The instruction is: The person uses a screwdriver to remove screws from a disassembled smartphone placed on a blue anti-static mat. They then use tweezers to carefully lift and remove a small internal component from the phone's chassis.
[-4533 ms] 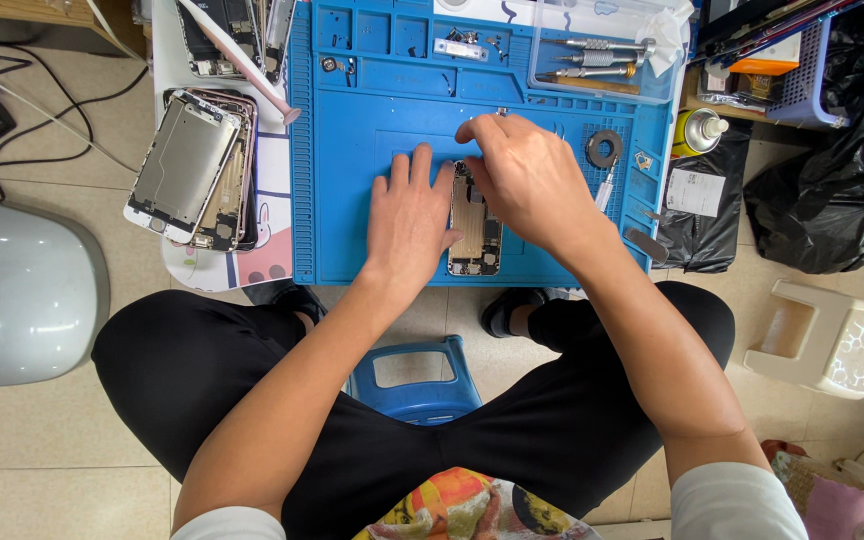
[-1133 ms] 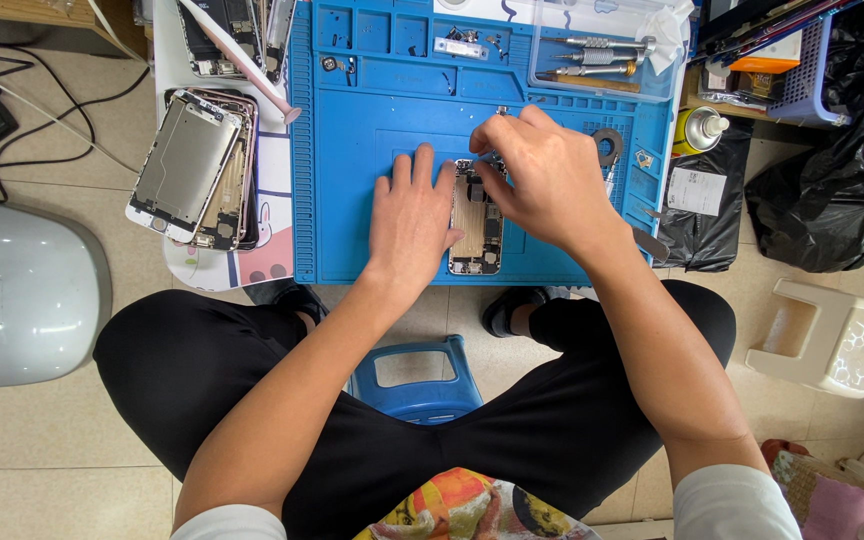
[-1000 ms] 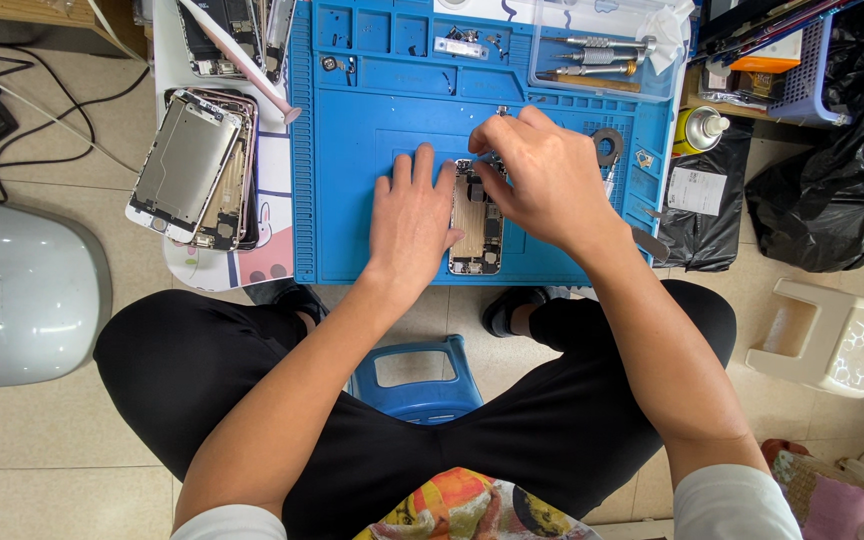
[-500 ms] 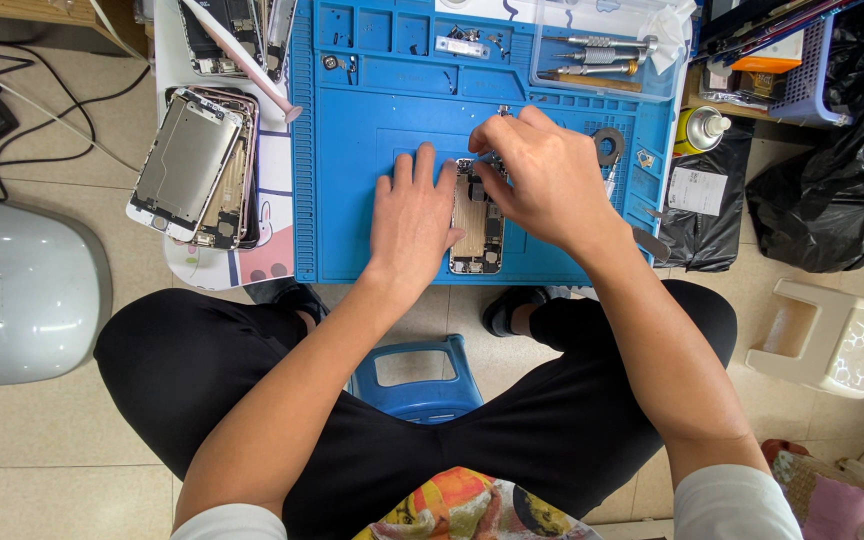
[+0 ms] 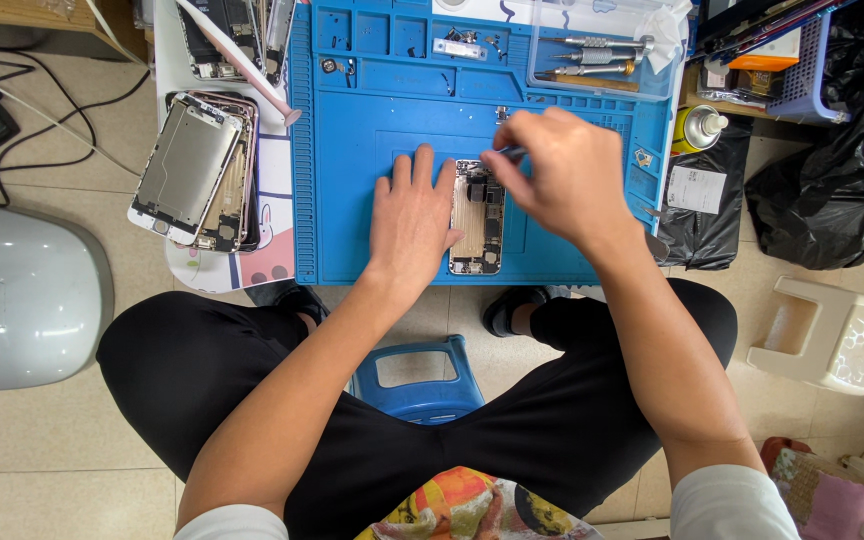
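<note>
My left hand (image 5: 410,222) lies flat on the blue silicone repair mat (image 5: 352,180), steadying the opened silver phone chassis (image 5: 477,217) at mat centre. Right hand (image 5: 557,172): grip pinched on a thin tool (image 5: 508,153) over the chassis top; component work seemingly under way, next calls for fine, steady tip placement

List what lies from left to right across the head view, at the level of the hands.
Grey dome → stack of phone frames → left hand → opened phone → right hand → black bag.

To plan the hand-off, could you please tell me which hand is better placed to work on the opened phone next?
Probably the right hand: it holds a thin tool over the phone, while the left hand lies flat beside it.
</note>
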